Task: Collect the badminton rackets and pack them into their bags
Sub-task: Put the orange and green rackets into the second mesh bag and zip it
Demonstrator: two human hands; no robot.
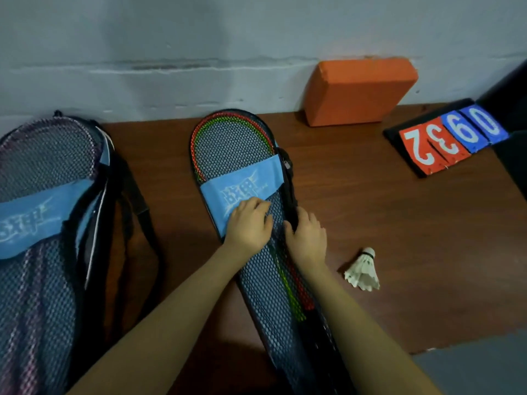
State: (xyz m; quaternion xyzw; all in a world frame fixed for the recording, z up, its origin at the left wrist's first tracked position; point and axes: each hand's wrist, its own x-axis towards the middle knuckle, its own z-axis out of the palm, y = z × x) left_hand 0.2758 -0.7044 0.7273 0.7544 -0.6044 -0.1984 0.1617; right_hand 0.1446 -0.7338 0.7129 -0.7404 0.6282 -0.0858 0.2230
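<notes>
A mesh racket bag (pixel 228 146) with a light blue band lies on the brown table in the middle. Inside it are a red racket (pixel 196 138) and a green racket (pixel 281 273), seen through the mesh. My left hand (pixel 249 226) presses flat on the bag over the blue band. My right hand (pixel 306 235) grips the bag's black zipper edge on its right side. A second mesh bag (pixel 42 195) of the same kind lies at the left, with pink and purple rackets inside and black straps beside it.
A white shuttlecock (pixel 363 270) lies on the table (pixel 399 223) right of my right hand. An orange foam block (pixel 359 89) leans on the grey wall at the back. A flip scoreboard (pixel 447 138) with red and blue numbers stands at the far right.
</notes>
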